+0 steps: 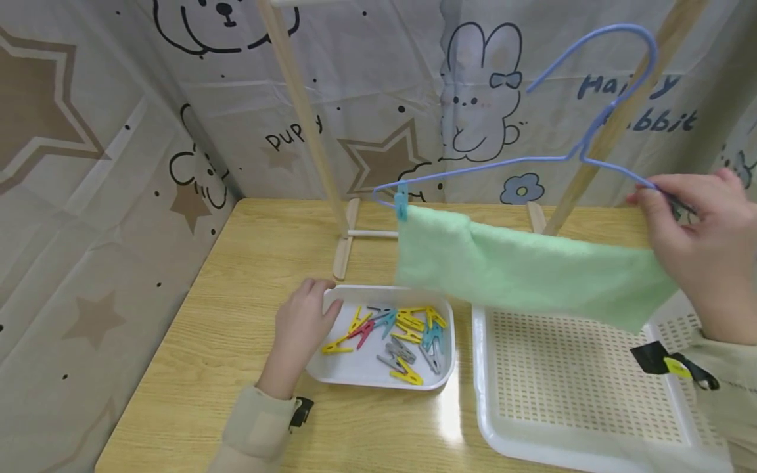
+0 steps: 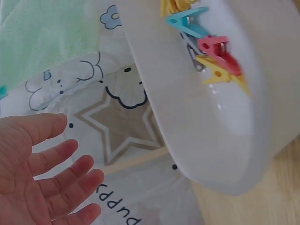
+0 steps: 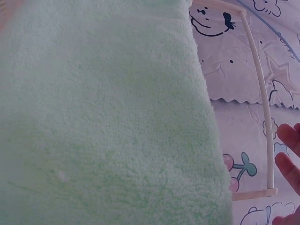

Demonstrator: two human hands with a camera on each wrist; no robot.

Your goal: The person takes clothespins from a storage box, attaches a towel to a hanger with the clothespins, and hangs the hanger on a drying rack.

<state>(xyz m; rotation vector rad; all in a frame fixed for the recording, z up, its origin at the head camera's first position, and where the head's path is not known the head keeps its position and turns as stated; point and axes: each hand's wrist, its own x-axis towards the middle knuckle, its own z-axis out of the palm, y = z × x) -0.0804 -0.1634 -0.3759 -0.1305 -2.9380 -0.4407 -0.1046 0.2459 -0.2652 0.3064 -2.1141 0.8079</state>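
My right hand (image 1: 710, 230) pinches the right end of a blue clothes hanger (image 1: 503, 164), holding it up. From the hanger hangs a light green towel (image 1: 520, 263), fixed at its left corner by a blue clothespin (image 1: 401, 205); its right part reaches my right hand, and whether I grip it too is hidden. The towel (image 3: 117, 112) fills most of the right wrist view. With fingers loose and holding nothing, my left hand (image 1: 304, 322) is at the left rim of a white tray (image 1: 361, 378). Inside lie several clothespins (image 1: 408, 320) in yellow, blue, grey and red.
A white perforated basket (image 1: 481, 394) stands on the wooden table (image 1: 195, 368), right of the tray. Behind the towel rises a wooden rack with slanted posts (image 1: 307, 125) and feet (image 1: 345, 249) on the table. A printed cloth (image 1: 378, 85) hangs behind.
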